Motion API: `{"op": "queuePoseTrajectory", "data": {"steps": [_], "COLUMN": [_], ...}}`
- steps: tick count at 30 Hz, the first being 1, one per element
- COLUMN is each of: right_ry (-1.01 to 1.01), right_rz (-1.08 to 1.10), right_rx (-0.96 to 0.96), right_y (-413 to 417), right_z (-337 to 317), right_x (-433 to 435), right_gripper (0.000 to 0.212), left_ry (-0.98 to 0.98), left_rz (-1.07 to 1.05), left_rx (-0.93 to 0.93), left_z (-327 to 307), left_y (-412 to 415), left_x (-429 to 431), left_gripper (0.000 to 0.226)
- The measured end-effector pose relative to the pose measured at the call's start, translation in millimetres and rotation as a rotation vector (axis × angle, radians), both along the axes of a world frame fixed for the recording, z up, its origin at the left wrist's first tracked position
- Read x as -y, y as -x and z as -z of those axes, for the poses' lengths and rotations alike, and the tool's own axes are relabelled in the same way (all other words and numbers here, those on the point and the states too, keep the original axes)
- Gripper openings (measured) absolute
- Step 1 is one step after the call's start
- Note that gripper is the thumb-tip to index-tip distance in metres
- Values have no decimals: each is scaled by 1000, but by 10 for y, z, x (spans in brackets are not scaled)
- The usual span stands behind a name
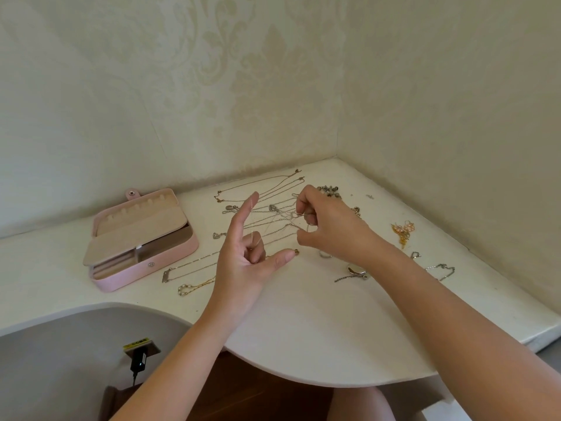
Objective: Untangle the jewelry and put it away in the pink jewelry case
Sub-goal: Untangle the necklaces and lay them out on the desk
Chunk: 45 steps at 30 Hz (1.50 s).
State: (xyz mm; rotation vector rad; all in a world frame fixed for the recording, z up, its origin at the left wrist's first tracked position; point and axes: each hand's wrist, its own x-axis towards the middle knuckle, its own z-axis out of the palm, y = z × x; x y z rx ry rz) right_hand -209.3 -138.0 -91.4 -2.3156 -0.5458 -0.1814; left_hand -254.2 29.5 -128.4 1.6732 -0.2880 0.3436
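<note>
Cream patterned wallpaper backs a white corner table (303,329); thin silver and gold chains (283,214) lie tangled mid-frame. At left sits the pink case (158,264), lid open, its small front logo unreadable. The right hand (328,226) pinches one strand, and the left hand (243,262) hooks another over curled fingers.

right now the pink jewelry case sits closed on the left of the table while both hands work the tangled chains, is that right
No: the pink jewelry case is open, not closed, as the head view shows. The rest holds: it sits on the left of the table, while the left hand and right hand work the tangled chains.
</note>
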Motion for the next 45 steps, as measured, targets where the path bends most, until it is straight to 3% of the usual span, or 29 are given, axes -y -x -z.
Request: {"op": "queuePoseTrajectory", "data": {"steps": [4,7,12,17,23,26,30,38,45], "right_ry": [44,74,126,58,-2,-138,-281,-613,-754], "right_rz": [3,-14,-1,-40,-13,48,130,220,336], "right_rx": [-26,-59,-22,112,250,154,40,-253,-343], "right_y": [-10,-9,3,64,69,99,187,308,336], "right_z": [31,50,36,-9,-33,-94,-94,-316,-452], "right_x": [3,3,-11,-46,-50,-21,76,457,940], "right_gripper": [29,30,20,27,36,55,49,58,67], "left_ry": [316,506,611,668,610,524,515,455,188], "left_rz": [165,240,259,267,256,289,289,265,121], "left_rx": [-173,-247,-319,-367,-398,-435,-457,-518,-354], "left_z": [-70,-105,-131,-137,-166,-154,-156,-79,15], "left_y": [-51,-64,-49,-57,-60,-55,-67,-115,-93], "left_x": [-91,-116,-134,-164,-147,-137,-122,-133,-109], "left_gripper": [77,56,50,47,44,45,44,34,17]}}
